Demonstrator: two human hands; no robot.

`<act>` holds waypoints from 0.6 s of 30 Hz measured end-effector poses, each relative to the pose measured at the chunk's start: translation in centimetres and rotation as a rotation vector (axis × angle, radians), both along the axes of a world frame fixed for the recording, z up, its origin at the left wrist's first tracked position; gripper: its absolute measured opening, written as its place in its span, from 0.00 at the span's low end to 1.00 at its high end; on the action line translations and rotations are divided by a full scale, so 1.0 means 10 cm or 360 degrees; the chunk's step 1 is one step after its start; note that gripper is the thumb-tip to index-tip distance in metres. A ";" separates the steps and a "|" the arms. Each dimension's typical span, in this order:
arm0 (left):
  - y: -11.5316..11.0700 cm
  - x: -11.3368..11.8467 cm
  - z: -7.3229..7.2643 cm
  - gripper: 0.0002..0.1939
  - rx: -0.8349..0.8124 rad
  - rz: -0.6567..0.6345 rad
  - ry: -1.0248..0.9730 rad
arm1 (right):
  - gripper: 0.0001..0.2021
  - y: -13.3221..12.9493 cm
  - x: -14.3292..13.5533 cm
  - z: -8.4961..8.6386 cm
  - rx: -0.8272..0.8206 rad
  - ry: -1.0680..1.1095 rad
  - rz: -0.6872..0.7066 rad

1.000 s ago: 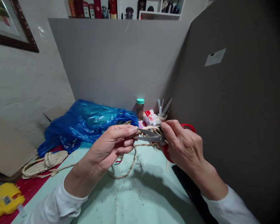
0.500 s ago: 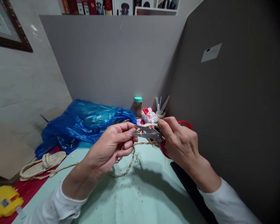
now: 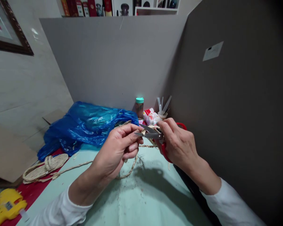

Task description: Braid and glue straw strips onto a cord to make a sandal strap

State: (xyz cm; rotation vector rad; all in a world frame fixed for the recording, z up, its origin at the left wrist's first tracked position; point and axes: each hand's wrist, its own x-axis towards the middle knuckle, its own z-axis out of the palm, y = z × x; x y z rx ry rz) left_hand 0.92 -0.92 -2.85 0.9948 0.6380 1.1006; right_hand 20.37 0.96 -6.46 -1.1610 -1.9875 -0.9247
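My right hand (image 3: 179, 139) grips red-handled scissors (image 3: 153, 136), their blades parted and pointing left. Between the blades lies a piece of braided straw cord (image 3: 143, 131). My left hand (image 3: 122, 146) pinches that cord between thumb and fingertips, close by the blade tips. More of the cord hangs in a loop (image 3: 131, 171) under my left hand, over the pale green table covering. At the left, a woven straw sandal (image 3: 47, 166) lies on the red cloth, with a cord running from it toward my left arm. The far end of the cord, behind my right hand, is partly hidden.
A blue plastic bag (image 3: 85, 125) covers the back left of the table. Behind my hands stand a jar with a teal lid (image 3: 139, 106), a tissue pack (image 3: 151, 116) and a cup of glue sticks (image 3: 163, 114). A yellow glue gun (image 3: 8, 204) lies front left. Grey panels (image 3: 113, 62) enclose the back and right.
My left hand has shifted slightly right, and my right hand slightly left with the scissors. The cord now sits between the blades nearer my left fingertips.
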 end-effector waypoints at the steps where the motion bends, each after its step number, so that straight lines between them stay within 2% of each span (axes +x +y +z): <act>1: -0.01 0.01 -0.01 0.07 0.0015 0.0015 -0.0002 | 0.09 0.00 0.00 0.00 -0.0024 0.0011 0.0012; 8: 0.01 0.04 -0.04 0.09 0.0081 0.0071 -0.0010 | 0.05 0.02 -0.03 -0.03 -0.0330 0.0157 0.0174; 12: 0.00 0.08 -0.05 0.09 0.0138 0.0126 0.0008 | 0.06 0.02 -0.05 -0.05 -0.0490 0.0225 0.0264; 14: 0.00 0.11 -0.07 0.09 0.0154 0.0167 0.0018 | 0.05 0.01 -0.06 -0.06 -0.0446 0.0199 0.0212; 18: -0.03 0.14 -0.10 0.09 0.0148 0.0196 0.0041 | 0.05 -0.02 -0.08 -0.05 -0.0091 0.0085 -0.0007</act>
